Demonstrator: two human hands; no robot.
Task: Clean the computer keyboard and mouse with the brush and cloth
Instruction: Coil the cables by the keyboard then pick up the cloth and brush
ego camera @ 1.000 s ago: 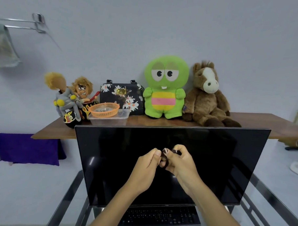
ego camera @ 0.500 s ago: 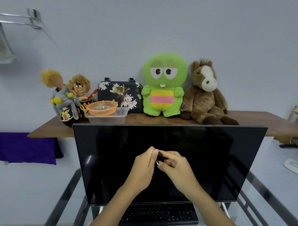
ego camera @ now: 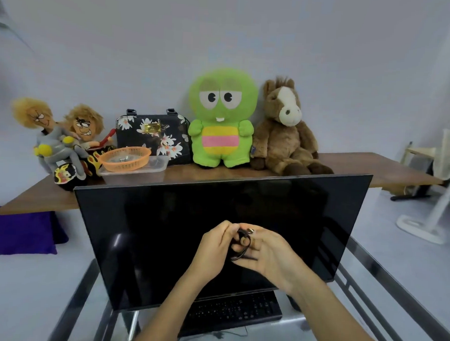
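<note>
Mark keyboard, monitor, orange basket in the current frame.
keyboard (ego camera: 234, 311), head view, middle of the key field.
monitor (ego camera: 149, 234), head view, dark screen left of the hands.
orange basket (ego camera: 126, 162), head view, front mesh wall.

Counts: 4 soft toys – 2 wild-haired dolls (ego camera: 31, 116) (ego camera: 85, 124), 1 green plush (ego camera: 221, 118), 1 brown horse (ego camera: 285, 129). 1 floral bag (ego camera: 153, 136). 1 orange basket (ego camera: 126, 158) sat in 1 clear tub (ego camera: 157, 167). 1 monitor (ego camera: 164, 232). 1 keyboard (ego camera: 233, 310). 2 hands (ego camera: 215, 244) (ego camera: 269, 252). 1 purple cushion (ego camera: 17, 233). 1 wooden shelf (ego camera: 373, 169).
</note>
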